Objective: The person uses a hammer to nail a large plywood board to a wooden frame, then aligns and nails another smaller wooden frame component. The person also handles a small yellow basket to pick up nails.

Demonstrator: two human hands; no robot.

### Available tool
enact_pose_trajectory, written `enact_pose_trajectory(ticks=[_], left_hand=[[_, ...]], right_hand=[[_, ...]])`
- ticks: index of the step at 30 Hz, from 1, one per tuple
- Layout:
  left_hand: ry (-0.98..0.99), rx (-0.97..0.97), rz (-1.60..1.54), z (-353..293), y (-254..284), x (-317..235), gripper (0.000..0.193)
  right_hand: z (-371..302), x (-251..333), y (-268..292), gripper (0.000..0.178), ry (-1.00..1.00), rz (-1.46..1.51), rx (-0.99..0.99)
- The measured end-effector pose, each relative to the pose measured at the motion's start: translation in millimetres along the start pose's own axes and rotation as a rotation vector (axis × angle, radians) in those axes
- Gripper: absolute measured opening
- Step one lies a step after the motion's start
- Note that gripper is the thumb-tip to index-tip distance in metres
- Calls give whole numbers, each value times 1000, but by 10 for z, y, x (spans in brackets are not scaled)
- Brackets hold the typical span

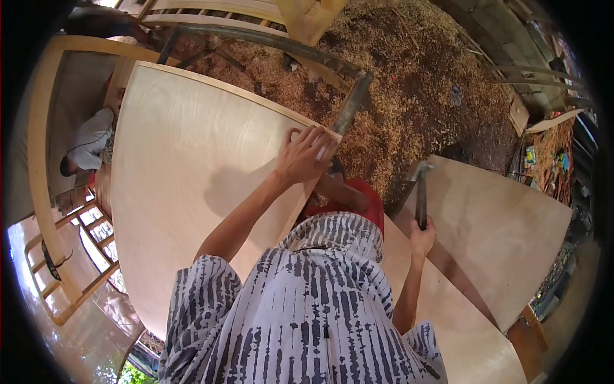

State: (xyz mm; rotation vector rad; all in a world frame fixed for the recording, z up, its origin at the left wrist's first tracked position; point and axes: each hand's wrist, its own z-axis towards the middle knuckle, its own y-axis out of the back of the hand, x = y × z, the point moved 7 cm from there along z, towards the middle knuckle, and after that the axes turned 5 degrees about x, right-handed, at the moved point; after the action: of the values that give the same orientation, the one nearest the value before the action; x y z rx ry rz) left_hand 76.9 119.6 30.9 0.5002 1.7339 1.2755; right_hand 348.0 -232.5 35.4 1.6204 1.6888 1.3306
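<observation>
My left hand (307,155) rests on the near right corner of a large pale plywood panel (185,147). Its fingers are bent and pressed together by the panel's edge; whatever they pinch, if anything, is too small to make out. A thin wooden strip (211,86) runs along the panel's far edge. In my right hand (422,238) is a hammer (421,203), gripped low on its dark handle with the metal head up, away from the panel. Below the hammer, to the right, lies another plywood sheet (505,224).
A dark support bar (355,102) juts out beside the panel's corner. Wood shavings (409,83) cover the ground beyond. Wooden frames (38,141) stand at the left, where another person (93,141) is bent over. More pale timber (313,19) lies at the top.
</observation>
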Motion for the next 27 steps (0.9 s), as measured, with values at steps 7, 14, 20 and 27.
enact_pose_trajectory(ticks=[7,14,20,27], left_hand=[[-36,-111,15,-217,250,439,59],[-14,-27,84,-21,340,428,34],[-3,-3,30,12,542,404,35],[-43,-11,26,36,470,403,33]], right_hand=[[-116,-296,-451,21,-208,757,-11],[-434,-327,-1054,23,-440,1088,161],[-458,-300,-1241,20,-453,1253,198],[-405,-964,-1692,20,-435,1310,200]])
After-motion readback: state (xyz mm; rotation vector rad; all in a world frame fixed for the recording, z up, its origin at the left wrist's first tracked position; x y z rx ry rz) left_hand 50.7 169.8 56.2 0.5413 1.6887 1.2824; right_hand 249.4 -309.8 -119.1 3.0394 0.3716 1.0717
